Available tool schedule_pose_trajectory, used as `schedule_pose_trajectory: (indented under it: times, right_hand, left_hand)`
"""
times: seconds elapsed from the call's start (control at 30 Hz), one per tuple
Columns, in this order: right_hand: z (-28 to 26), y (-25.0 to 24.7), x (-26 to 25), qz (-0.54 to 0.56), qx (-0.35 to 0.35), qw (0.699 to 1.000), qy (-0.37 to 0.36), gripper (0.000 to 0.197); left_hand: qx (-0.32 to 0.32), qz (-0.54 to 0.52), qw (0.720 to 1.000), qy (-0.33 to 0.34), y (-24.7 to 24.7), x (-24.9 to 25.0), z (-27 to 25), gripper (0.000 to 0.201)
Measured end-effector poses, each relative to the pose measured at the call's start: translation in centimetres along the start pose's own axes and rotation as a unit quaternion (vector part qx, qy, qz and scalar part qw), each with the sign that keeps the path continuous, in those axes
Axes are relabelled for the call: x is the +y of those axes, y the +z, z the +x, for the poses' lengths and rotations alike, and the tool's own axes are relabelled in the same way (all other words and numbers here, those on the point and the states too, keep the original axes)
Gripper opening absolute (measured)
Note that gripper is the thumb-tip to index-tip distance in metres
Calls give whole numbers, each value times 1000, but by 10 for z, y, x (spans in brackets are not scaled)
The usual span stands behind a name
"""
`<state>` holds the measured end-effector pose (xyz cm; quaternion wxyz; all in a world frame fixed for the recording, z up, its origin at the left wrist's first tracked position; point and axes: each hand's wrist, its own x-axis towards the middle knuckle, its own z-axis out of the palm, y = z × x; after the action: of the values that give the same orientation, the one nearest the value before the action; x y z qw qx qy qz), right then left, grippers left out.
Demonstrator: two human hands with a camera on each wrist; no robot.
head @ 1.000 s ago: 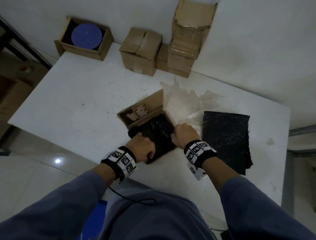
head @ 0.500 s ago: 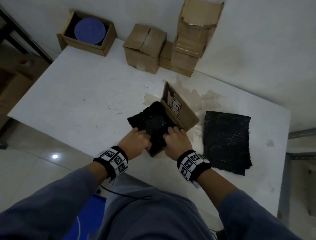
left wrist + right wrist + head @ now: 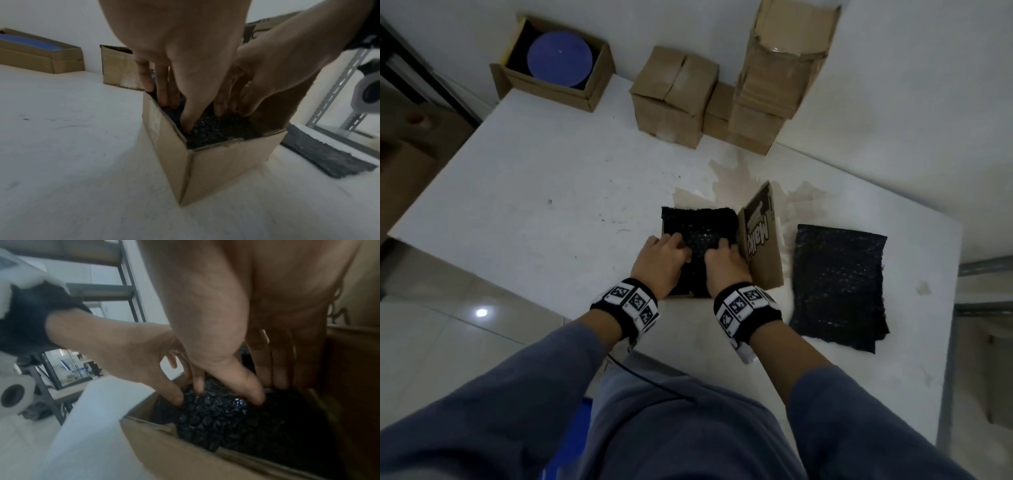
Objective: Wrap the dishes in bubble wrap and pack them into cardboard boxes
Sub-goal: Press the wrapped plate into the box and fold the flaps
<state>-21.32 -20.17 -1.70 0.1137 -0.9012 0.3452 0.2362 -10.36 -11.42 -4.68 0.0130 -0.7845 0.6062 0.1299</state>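
Note:
A small cardboard box (image 3: 760,246) stands near the table's front edge, one printed flap upright on its right side. A bundle wrapped in black bubble wrap (image 3: 702,222) fills it; what it wraps is hidden. My left hand (image 3: 667,253) and right hand (image 3: 722,255) lie side by side on top of the bundle, fingers straight and pressing down into it. The left wrist view shows the box wall (image 3: 216,170), the bundle (image 3: 213,131) and my left fingers (image 3: 164,91) inside the rim. In the right wrist view both thumbs dig into the bubble wrap (image 3: 216,415).
A stack of black bubble wrap sheets (image 3: 839,287) lies right of the box. At the back left an open box (image 3: 544,89) holds blue plates (image 3: 560,58). Closed boxes (image 3: 674,99) and tall stacked cardboard (image 3: 780,68) stand against the wall. A metal rack (image 3: 983,267) is at right.
The box has been turned so its flap, earlier at the far left, now stands on the right. Both hands moved from the near side onto the top of the bundle.

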Motion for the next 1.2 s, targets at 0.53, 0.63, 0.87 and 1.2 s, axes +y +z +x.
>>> schedule_pose_trajectory:
  times: [0.53,0.63,0.87,1.2]
  right_hand:
    - [38,5,8,-68,150,986,4,73]
    - [43,2,12,-97,126,987,-15,79]
    - [43,5,16,-111,151,982,-37,85]
    - [29,10,8,-233,47,971,-29,30]
  left_hand:
    - [61,55,996,-31,8,-30,19,113]
    - [17,71,997,-6,5,-36,25,127]
    - [-1,93,994,58,2,-41,20,99]
    - [-99,139,982,81,3,-23,13,66]
